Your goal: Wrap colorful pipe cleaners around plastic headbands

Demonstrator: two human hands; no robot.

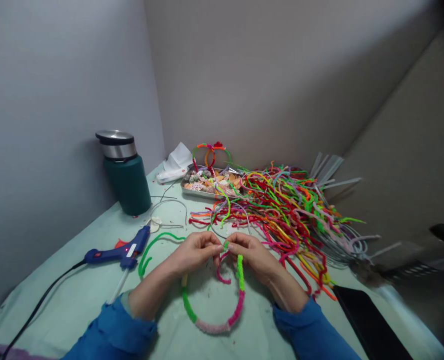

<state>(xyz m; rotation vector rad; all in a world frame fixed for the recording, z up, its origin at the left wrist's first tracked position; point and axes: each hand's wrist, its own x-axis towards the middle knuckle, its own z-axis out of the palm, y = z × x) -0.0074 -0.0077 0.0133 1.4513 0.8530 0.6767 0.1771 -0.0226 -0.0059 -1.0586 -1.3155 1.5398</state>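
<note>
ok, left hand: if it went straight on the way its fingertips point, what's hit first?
Likely the small green fuzzy piece right at the left hand's fingertips, then the right hand just beyond. Contact with the piece may already exist; one view leaves depth unclear.

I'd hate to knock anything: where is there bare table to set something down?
Near left, between the black cord and the left sleeve, the cloth is bare. Another free patch lies by the left wall, between the teal bottle and blue glue gun. It's crowded on the right, where fuzzy stems heap up beside the metal tray.
</note>
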